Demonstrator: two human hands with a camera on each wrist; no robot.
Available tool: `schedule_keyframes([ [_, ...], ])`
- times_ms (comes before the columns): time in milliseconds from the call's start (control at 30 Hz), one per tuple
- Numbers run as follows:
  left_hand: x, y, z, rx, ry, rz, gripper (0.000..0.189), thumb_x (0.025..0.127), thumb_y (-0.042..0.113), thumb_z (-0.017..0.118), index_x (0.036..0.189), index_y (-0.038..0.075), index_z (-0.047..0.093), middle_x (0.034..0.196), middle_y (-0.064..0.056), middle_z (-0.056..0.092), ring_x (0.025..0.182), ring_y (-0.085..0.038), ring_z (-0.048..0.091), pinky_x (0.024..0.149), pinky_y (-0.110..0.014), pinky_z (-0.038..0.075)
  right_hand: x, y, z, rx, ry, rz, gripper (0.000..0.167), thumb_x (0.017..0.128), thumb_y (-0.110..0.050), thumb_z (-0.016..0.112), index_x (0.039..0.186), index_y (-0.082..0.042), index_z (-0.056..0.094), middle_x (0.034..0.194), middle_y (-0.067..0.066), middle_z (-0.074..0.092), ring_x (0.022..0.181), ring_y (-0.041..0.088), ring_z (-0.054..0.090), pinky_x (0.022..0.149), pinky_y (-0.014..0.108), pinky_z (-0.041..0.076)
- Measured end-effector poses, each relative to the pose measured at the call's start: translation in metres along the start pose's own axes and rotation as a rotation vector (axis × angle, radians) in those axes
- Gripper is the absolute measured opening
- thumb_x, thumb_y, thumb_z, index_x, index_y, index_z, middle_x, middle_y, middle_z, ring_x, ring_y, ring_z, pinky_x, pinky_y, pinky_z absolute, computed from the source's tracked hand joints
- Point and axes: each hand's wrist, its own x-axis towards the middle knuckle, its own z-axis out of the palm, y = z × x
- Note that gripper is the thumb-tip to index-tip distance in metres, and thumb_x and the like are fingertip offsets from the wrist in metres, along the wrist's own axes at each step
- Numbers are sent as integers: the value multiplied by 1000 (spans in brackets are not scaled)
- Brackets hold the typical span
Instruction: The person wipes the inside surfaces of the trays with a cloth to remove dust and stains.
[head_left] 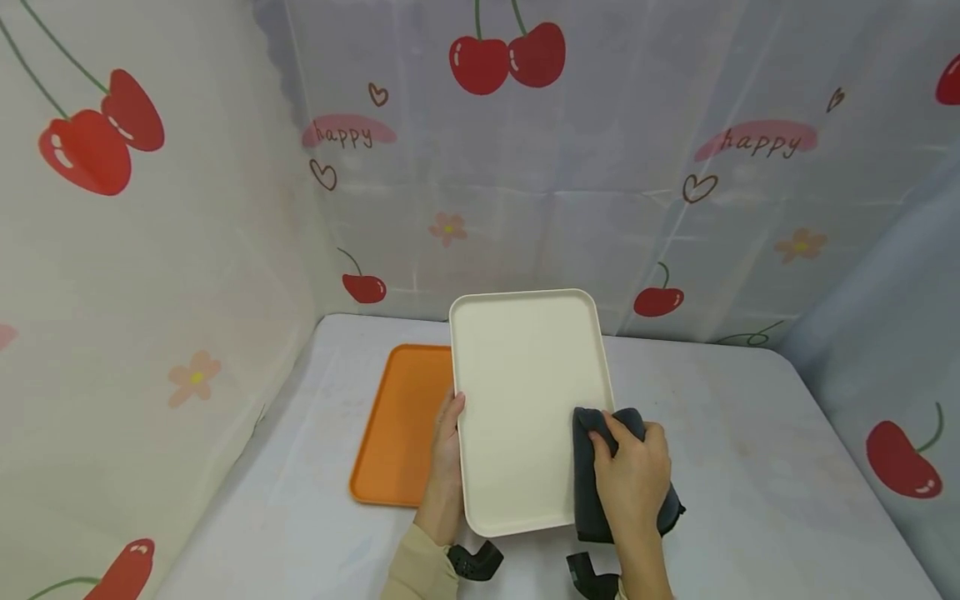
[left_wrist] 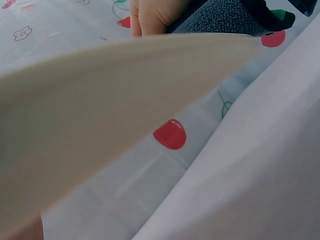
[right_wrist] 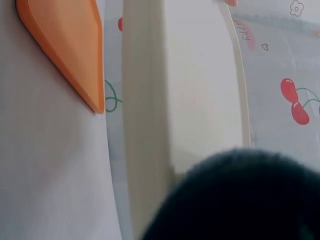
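A cream rectangular tray [head_left: 528,383] is held up over the table, its inner face turned toward the head camera. My left hand [head_left: 446,467] grips its left edge, the thumb on the rim and the other fingers hidden behind. My right hand [head_left: 633,471] pinches a dark grey cloth [head_left: 592,500] at the tray's lower right edge, and the cloth overlaps the rim there. Fuzzy pile shows on the cloth [left_wrist: 215,20] in the left wrist view. In the right wrist view the cloth [right_wrist: 240,200] covers the near end of the tray [right_wrist: 205,85].
An orange tray [head_left: 397,433] lies flat on the white table [head_left: 750,467], partly behind the cream one. Cherry-printed curtains [head_left: 555,217] stand along the back and both sides. A black wrist camera [head_left: 476,561] sits at the left wrist, another [head_left: 591,577] at the right.
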Motion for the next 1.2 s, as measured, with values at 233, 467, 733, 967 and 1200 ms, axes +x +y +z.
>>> schedule_keyframes([
  [233,0,3,1,5,0,-10,38,108,13,23,137,16,46,111,3,67,99,-9,67,86,-23,55,0,-5,1,-1,-2,7,32,71,-3,84,103,-1,76,96,30,59,87,43,57,67,55,45],
  [467,1,3,1,-26,11,-16,40,108,11,21,134,17,50,111,3,67,101,-9,66,88,-24,54,-3,-11,2,6,-7,-17,33,71,-4,84,103,-2,76,95,29,59,85,43,57,65,54,46],
  [733,1,2,0,-60,-42,-10,42,108,11,20,136,19,49,113,3,67,102,-10,67,89,-24,55,-15,-30,8,10,-31,-77,36,67,-7,88,102,-5,78,95,24,60,82,38,59,65,49,47],
  [967,3,-2,-3,-6,100,-60,42,108,15,28,150,14,35,117,3,65,106,-10,65,92,-25,54,-26,-53,13,20,-84,-123,38,65,-9,90,101,-7,79,94,20,61,81,32,59,61,44,47],
  [1200,6,-8,-6,68,154,-62,41,107,20,33,146,12,38,118,5,64,110,-10,62,97,-26,51,-35,-68,18,30,-101,-191,39,62,-10,91,99,-8,79,92,17,62,81,28,59,61,42,47],
])
